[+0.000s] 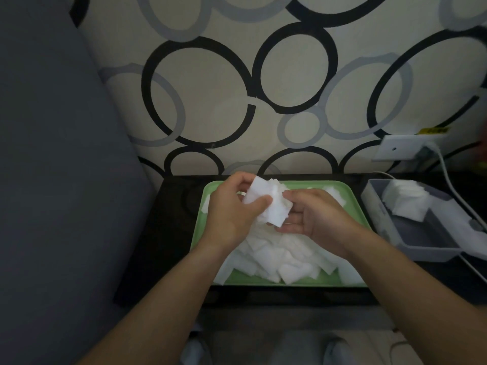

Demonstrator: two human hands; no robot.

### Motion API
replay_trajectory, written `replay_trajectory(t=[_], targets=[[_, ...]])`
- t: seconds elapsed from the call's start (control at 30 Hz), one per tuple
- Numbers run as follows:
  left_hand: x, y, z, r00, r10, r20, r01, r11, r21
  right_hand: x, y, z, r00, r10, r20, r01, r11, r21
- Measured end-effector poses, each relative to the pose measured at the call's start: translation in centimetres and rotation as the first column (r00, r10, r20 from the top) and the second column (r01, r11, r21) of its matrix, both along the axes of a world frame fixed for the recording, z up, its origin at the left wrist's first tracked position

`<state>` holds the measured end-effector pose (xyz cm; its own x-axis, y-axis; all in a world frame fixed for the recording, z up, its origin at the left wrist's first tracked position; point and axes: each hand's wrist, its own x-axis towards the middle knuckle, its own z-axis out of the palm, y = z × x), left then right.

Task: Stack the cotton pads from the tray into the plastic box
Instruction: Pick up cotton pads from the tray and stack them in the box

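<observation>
Most of the work lies ahead of you, by the look of it. Nearest you, a loose heap of cotton pads (276, 262) covers the near half of the green tray (263, 282) on the dark table (171, 233), jumbled and overlapping. Above it, your left hand (232, 209) and right hand (319, 217) share a small bundle of pads (271, 204): the left thumb and fingers pinch its near side, and the right hand's curled fingers cup it from below, so neither hand is free. That bundle looks only half squared up and is not yet in the box. Farther off to your right, the plastic box (421, 250) holds one short stack (403, 201) at its far end, its near part bare. Only a small share seems packed.
</observation>
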<state>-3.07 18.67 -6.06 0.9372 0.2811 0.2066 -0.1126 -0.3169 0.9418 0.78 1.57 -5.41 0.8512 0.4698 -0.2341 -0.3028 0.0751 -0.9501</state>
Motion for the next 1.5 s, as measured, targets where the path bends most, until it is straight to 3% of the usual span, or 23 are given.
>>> replay_trajectory(t=[0.13,0.4,0.57,0.67,0.9,1.17,1.3,1.4,1.5], targets=[[0.0,0.1,0.0,1.000,0.008,-0.010,-0.008,0.998,-0.058,-0.1,-0.1,-0.5,0.996,-0.010,0.091,0.014,0.999,-0.047],[-0.1,1.0,0.4,0.989,0.135,-0.065,-0.147,0.956,-0.255,0.2,-0.2,-0.8,0.993,-0.094,0.070,0.099,0.993,-0.071],[-0.5,1.0,1.6,0.978,-0.033,-0.208,-0.089,0.831,-0.550,0.4,-0.2,-1.0,0.988,-0.152,0.018,0.153,0.985,-0.077],[-0.6,0.2,1.4,0.972,-0.080,-0.219,-0.070,0.795,-0.603,0.3,0.0,-0.8,0.994,-0.106,0.020,0.107,0.992,-0.065],[-0.3,-0.5,0.6,0.981,0.055,-0.187,-0.150,0.824,-0.546,-0.2,0.5,-0.3,0.997,-0.048,0.059,0.049,0.999,-0.021],[-0.2,-0.9,0.2,0.982,0.076,-0.172,-0.150,0.868,-0.474,-0.4,0.4,0.0,0.997,-0.047,0.056,0.048,0.999,-0.012],[-0.2,-0.9,0.1,0.988,0.080,-0.133,-0.119,0.941,-0.318,-0.5,0.2,0.1,0.996,-0.018,0.083,0.020,1.000,-0.023],[-0.2,-0.5,0.2,0.992,0.002,-0.126,-0.029,0.977,-0.213,-0.2,-0.3,0.2,0.993,0.026,0.116,-0.020,0.998,-0.061],[-0.3,0.7,0.3,0.964,-0.178,-0.196,0.166,0.983,-0.075,0.0,-1.1,0.4,0.976,0.133,0.174,-0.108,0.984,-0.144]])
